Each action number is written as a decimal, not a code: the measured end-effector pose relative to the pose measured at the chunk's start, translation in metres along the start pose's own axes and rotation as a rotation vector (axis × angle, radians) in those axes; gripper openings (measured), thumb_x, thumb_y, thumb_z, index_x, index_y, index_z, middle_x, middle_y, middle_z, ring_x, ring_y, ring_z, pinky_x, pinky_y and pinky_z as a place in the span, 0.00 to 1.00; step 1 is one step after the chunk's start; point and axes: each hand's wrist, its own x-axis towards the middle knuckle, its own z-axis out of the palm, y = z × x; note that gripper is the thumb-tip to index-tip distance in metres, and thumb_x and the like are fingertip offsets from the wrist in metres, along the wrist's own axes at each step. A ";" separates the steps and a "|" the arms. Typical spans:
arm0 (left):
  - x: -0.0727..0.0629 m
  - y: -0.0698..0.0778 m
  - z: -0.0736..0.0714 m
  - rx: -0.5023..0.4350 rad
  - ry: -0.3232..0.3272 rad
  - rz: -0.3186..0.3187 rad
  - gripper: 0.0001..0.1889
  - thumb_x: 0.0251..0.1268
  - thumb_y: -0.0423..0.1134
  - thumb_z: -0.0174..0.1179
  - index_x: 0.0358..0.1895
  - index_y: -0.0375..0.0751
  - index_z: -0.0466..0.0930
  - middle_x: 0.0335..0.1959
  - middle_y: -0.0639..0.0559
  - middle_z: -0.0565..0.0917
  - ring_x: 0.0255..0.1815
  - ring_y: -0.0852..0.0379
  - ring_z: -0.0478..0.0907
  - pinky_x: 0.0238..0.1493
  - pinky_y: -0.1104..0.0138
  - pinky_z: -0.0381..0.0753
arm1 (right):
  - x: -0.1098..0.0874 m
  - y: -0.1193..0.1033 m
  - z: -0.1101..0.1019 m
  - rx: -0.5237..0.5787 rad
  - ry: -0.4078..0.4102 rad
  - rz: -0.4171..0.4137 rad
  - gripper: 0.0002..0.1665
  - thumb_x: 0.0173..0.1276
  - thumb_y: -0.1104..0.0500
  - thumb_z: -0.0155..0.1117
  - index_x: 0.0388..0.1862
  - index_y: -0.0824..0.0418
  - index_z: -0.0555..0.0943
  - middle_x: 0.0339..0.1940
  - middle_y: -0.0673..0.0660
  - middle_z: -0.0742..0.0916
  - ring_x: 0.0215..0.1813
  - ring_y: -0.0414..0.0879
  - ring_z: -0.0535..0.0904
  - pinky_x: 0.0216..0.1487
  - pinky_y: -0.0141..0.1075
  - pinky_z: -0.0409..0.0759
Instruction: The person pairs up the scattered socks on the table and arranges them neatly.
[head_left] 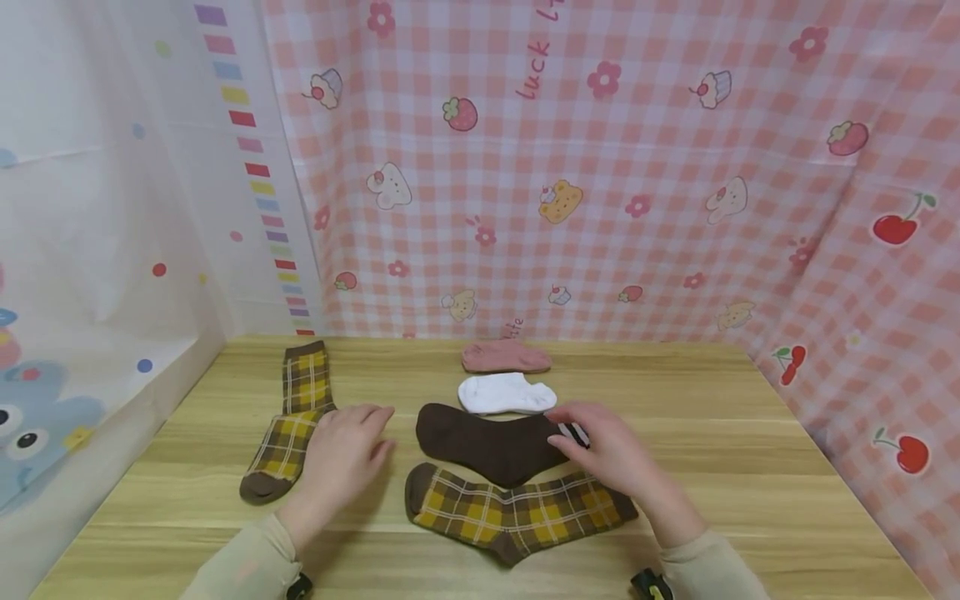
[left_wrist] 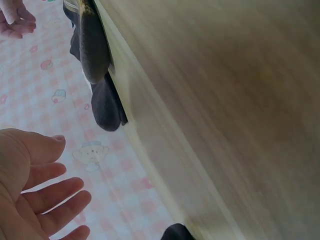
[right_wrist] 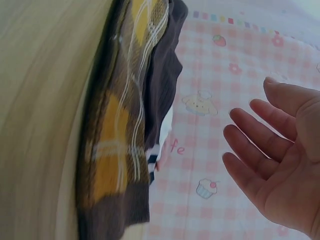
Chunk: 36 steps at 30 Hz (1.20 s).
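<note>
My left hand (head_left: 343, 450) hovers beside a yellow-and-brown plaid sock (head_left: 285, 442) at the left of the table, its fingers relaxed and holding nothing. In the left wrist view the fingers (left_wrist: 55, 200) are spread loosely. Over the cuff end of a dark brown sock (head_left: 487, 442) is my right hand (head_left: 603, 446), thumb and fingers apart, with a striped cuff showing between them. The right wrist view shows that palm (right_wrist: 292, 200) free of any object. A second plaid sock (head_left: 525, 512) lies nearest me, below the brown one.
Behind the brown sock lie a white ankle sock (head_left: 506, 393) and a pink sock (head_left: 506, 357), stacked toward the back edge. The wooden table (head_left: 720, 467) ends at a pink checked cloth (head_left: 600, 167). A white patterned cloth (head_left: 90, 208) hangs along the left.
</note>
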 end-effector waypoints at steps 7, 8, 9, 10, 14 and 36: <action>-0.002 -0.008 0.002 0.016 0.023 -0.016 0.24 0.50 0.37 0.76 0.51 0.35 0.83 0.47 0.40 0.85 0.48 0.39 0.81 0.54 0.44 0.74 | 0.009 -0.007 0.008 0.004 0.012 -0.058 0.16 0.65 0.59 0.72 0.50 0.62 0.84 0.48 0.54 0.87 0.53 0.51 0.81 0.56 0.48 0.77; -0.002 -0.009 0.002 0.015 0.027 -0.020 0.23 0.50 0.37 0.76 0.51 0.34 0.83 0.47 0.40 0.84 0.48 0.38 0.80 0.54 0.44 0.74 | 0.010 -0.008 0.010 0.005 0.013 -0.064 0.16 0.65 0.59 0.72 0.50 0.62 0.83 0.48 0.54 0.87 0.53 0.51 0.81 0.56 0.48 0.77; -0.002 -0.011 0.002 0.016 0.030 -0.024 0.23 0.50 0.36 0.76 0.51 0.34 0.83 0.47 0.40 0.84 0.48 0.38 0.80 0.54 0.44 0.74 | 0.012 -0.008 0.011 0.007 0.013 -0.068 0.16 0.65 0.59 0.72 0.50 0.62 0.83 0.48 0.54 0.87 0.54 0.50 0.81 0.56 0.48 0.77; -0.002 -0.013 0.002 0.018 0.033 -0.027 0.23 0.50 0.36 0.75 0.51 0.34 0.83 0.47 0.39 0.84 0.48 0.38 0.80 0.54 0.44 0.74 | 0.012 -0.009 0.012 0.009 0.015 -0.072 0.17 0.65 0.59 0.72 0.51 0.63 0.83 0.48 0.54 0.87 0.54 0.51 0.81 0.57 0.48 0.77; -0.001 -0.021 0.002 0.032 0.032 -0.054 0.23 0.49 0.35 0.75 0.51 0.33 0.83 0.46 0.39 0.84 0.47 0.38 0.80 0.53 0.43 0.74 | 0.016 -0.013 0.015 0.014 0.020 -0.080 0.17 0.65 0.59 0.72 0.51 0.63 0.83 0.49 0.54 0.86 0.54 0.51 0.81 0.57 0.48 0.76; 0.010 -0.055 -0.008 0.055 -0.159 -0.177 0.23 0.54 0.37 0.71 0.53 0.32 0.80 0.49 0.34 0.83 0.49 0.34 0.79 0.50 0.40 0.74 | 0.031 -0.026 0.027 0.008 0.000 -0.101 0.19 0.67 0.55 0.71 0.54 0.60 0.82 0.51 0.53 0.85 0.57 0.50 0.79 0.57 0.45 0.77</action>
